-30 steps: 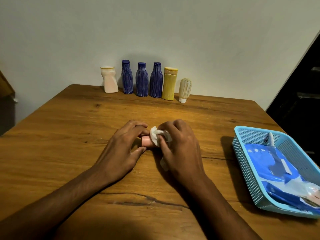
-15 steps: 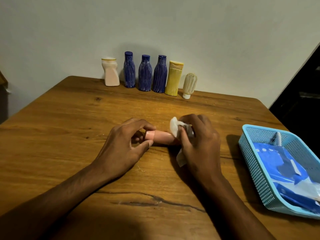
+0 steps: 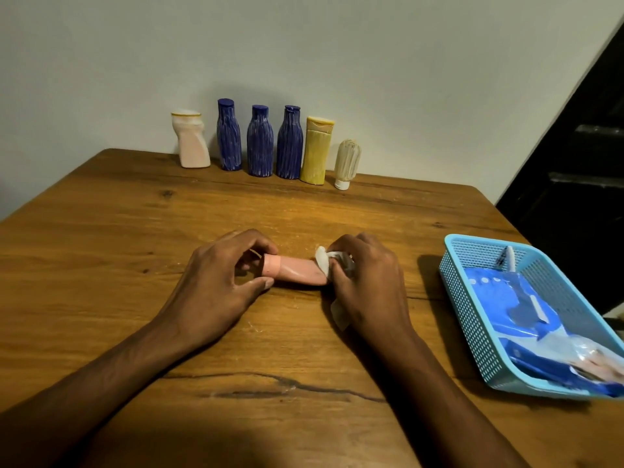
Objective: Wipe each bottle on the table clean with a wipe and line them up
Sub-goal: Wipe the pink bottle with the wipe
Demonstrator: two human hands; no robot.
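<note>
A small pink bottle lies on its side just above the wooden table, cap to the left. My left hand pinches its cap end between thumb and fingers. My right hand grips a white wipe wrapped round the bottle's right end; a tail of the wipe hangs below the palm. Along the wall stands a row of bottles: a pale pink one, three blue ones, a yellow one and a small cream one standing on its white cap.
A light blue plastic basket sits at the table's right edge with a blue wipes pack inside. A dark doorway lies beyond the table's right corner. A dark crack runs across the wood near my forearms.
My right hand has slid the wipe rightward along the pink bottle, so more of the bottle shows between my hands. My left hand keeps hold of the cap end.
</note>
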